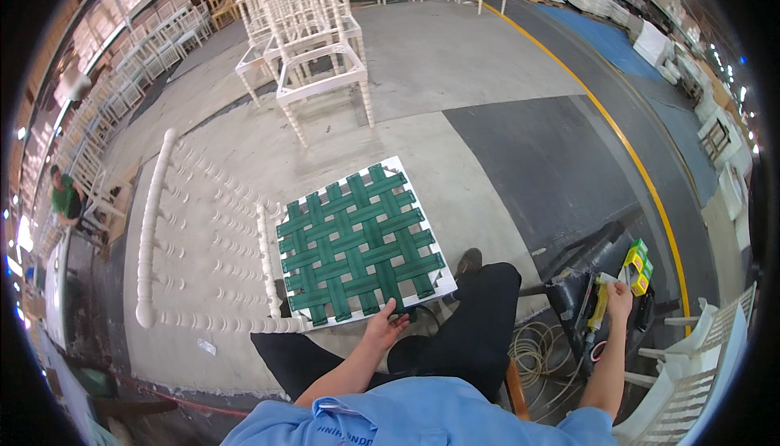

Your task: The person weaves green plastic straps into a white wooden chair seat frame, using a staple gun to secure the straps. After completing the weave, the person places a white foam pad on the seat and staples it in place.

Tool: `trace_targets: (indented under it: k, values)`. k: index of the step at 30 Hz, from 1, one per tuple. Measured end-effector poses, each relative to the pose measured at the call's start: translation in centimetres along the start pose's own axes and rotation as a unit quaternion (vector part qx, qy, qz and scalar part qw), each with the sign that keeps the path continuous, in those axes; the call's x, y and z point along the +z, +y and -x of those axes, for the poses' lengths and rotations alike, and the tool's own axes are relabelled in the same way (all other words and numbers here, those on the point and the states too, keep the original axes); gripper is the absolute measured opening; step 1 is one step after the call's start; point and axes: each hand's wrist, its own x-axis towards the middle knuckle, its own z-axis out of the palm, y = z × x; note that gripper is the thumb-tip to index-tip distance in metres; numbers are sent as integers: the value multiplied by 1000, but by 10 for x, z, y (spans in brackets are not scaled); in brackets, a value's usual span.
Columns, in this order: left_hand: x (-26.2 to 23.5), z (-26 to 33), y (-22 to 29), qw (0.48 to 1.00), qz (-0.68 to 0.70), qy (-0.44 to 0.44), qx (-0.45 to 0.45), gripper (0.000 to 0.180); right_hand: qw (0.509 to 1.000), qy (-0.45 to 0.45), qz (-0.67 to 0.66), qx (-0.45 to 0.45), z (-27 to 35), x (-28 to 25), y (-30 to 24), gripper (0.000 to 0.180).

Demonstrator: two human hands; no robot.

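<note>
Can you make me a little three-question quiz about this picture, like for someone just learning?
1. True or false: the person's left hand touches the near edge of the white chair seat frame woven with green webbing straps.
2. What does the right hand reach to?
A. the yellow-and-black hand tool beside a small green-and-yellow box
B. the stack of white wooden chairs
C. the coiled pale hose on the floor
3. Fill in: the white chair with turned, beaded spindles lies on its ____ on the concrete floor.

Key: 1 true; 2 A; 3 back.
</note>
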Motion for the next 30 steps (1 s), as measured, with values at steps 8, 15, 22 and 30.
trace_targets:
  k: [8,15,22,30]
  values:
    - [1,-21,-16,997,39,10,67,34,932,-226,-248,-136,99,13,-96,31]
    - [-12,-22,-22,994,-85,57,46,42,785,-532,-224,-225,221,108,-184,29]
    - [-37,7,-86,971,-237,-5,-7,26,689,-713,75,-105,313,232,-219,34]
    - [-57,-9,-105,933,-351,-4,-80,22,683,-715,-55,-140,339,281,-185,50]
